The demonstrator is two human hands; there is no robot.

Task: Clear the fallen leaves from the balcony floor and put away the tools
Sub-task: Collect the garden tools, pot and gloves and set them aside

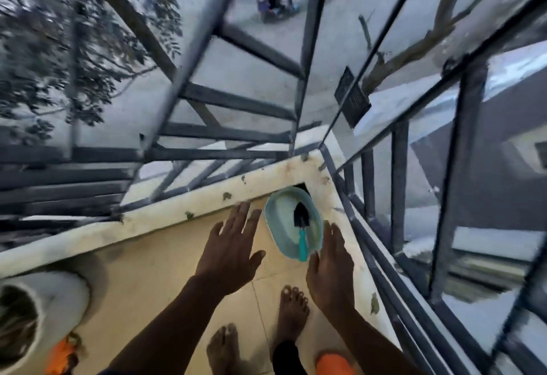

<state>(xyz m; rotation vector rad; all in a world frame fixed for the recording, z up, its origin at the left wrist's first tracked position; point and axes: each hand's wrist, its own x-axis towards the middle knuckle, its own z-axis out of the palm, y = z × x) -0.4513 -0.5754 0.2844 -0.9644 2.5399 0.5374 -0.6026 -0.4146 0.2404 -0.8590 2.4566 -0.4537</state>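
balcony floor (148, 271) was overhung by left hand (229, 251) and right hand (330, 268), palms down, fingers extended, nothing gripped; basin (279, 207) was set at twelve o'clock.

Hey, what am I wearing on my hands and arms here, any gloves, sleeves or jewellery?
Nothing visible: the left hand and right hand are bare, with no gloves, rings or watch to be seen, and no sleeves show up to the picture's edge.
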